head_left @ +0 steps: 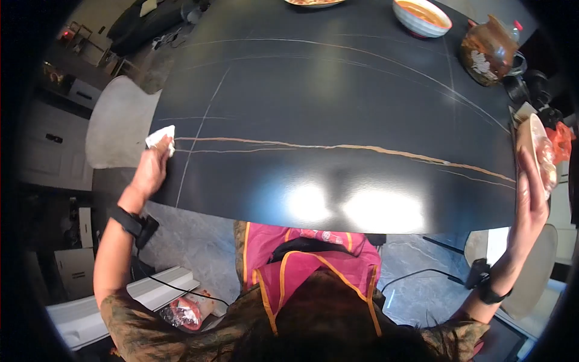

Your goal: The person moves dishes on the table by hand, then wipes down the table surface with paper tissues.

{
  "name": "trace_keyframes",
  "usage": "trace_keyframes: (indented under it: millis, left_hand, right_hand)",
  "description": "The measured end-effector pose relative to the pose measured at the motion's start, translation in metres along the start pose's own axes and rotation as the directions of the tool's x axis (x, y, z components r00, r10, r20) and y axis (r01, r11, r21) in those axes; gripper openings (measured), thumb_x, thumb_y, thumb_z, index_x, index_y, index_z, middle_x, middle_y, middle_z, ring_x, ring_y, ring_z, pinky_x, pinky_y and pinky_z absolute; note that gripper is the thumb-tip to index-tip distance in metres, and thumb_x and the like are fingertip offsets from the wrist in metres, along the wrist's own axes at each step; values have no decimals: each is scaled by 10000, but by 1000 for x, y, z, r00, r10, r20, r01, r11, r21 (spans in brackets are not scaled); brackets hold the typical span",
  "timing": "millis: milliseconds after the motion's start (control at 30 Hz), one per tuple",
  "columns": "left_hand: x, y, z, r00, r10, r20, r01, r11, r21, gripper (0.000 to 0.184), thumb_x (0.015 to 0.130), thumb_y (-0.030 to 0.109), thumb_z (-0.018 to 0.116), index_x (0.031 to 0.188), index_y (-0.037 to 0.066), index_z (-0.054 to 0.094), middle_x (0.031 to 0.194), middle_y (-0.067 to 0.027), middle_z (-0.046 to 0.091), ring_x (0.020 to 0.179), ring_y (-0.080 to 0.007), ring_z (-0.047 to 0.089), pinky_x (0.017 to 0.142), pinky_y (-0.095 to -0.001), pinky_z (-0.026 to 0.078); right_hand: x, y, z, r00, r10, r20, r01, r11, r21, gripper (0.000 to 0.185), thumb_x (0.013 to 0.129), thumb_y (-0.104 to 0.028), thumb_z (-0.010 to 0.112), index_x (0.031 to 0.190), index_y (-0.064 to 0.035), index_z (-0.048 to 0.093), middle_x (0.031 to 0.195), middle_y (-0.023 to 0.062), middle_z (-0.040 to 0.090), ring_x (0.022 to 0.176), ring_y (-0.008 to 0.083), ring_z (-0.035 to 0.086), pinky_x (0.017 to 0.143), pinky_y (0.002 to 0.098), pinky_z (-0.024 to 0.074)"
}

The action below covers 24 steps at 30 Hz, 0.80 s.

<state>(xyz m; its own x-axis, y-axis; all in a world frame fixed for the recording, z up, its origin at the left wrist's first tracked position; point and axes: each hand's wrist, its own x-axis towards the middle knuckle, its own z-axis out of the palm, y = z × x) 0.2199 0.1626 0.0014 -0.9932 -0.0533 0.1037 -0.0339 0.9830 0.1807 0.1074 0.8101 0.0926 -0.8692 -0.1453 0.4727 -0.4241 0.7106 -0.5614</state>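
Orange liquid (421, 11) in bowl (418, 28) (cloth (167, 134) in left hand (149, 170))

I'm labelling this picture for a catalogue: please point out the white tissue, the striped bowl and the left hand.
White tissue (164, 133): head view, on its upper part.
Striped bowl (424, 26): head view, on its outer side.
Left hand (149, 171): head view, on its back.

White wad (161, 134) in left grip (149, 171)

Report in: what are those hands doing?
Left hand holding crumpled white wipe at left edge of glossy black table. Right hand at right edge. White ribbed bowl, orange contents, far side.
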Motion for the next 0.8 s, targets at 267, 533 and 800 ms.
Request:
trace_keyframes:
  millis: [267,533,800]
  left_hand:
    - [135,-41,13,1000,-10,28,12,999,-49,169,897,46,488,1000,-60,571,946,-181,631,885,-321,588,775,-370,450]
    - [215,49,46,969,239,68,-235,970,-64,240,952,31,438,1150,-34,557,1058,-97,624,942,-146,506,903,-296,421]
    - [218,208,50,795,568,215,-549,823,-144,496,775,-110,465,1266,-42,472,1353,-277,418,1259,-372,428,1083,-390,341]
  right_hand:
    - [115,118,-45,957,280,71,-281,848,449,464,967,-227,475,1362,9,416,1357,128,482,1277,213,450,1068,305,333]
    - [225,195,-21,841,522,-140,-363,738,569,779,907,-506,517,1424,22,274,1475,180,294,1372,262,292,1125,400,193]
    - [281,205,-13,835,539,-108,-325,642,694,923,860,-655,459,1455,-2,191,1523,173,188,1426,261,124,1146,437,68]
